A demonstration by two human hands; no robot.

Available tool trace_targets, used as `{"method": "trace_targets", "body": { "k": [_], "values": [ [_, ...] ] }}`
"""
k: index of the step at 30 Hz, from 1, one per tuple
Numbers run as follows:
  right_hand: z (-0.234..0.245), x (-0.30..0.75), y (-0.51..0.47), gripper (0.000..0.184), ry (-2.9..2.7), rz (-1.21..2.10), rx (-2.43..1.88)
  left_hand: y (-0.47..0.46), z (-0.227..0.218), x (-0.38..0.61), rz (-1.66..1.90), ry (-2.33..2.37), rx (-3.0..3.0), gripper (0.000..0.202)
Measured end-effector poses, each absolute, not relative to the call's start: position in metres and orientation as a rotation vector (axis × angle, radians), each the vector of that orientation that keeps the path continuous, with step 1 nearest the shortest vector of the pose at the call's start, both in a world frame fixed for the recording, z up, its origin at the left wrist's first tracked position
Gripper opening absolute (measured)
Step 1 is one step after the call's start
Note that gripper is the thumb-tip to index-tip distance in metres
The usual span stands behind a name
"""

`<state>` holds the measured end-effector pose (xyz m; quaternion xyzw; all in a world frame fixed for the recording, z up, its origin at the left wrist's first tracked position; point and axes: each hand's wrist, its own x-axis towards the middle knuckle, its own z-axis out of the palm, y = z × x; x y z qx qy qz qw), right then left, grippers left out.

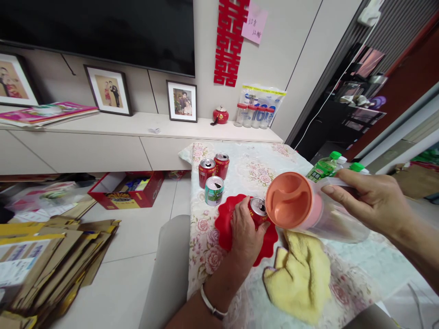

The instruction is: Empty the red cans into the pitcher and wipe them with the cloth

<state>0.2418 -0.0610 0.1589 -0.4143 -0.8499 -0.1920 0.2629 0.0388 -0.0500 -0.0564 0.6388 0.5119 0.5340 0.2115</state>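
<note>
My left hand [246, 235] is wrapped round a red drink can [258, 211] that stands on a red scalloped plate [224, 224], its opened top showing. My right hand [372, 201] grips a clear plastic jug with an orange lid [290, 200], held on its side above the table, the lid end close to the can's top. A yellow cloth [298, 276] lies just below the jug on the floral tablecloth [254, 169].
Two more red cans [214, 169] and a green-labelled can [214, 190] stand behind the plate. Green-capped bottles [324, 168] are at the table's right. Flattened cardboard [44, 256] and a red box [128, 188] lie on the floor at left; a low cabinet [103, 146] runs behind.
</note>
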Motion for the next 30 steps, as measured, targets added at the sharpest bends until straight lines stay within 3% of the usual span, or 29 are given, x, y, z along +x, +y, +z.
{"method": "trace_targets", "body": {
  "k": [30],
  "values": [
    [0.1639, 0.2391, -0.0591, 0.049, -2.338, -0.583, -1.14, -0.0504, -0.0542, 0.0389, 1.452, 1.43, 1.782, 0.077]
  ]
}}
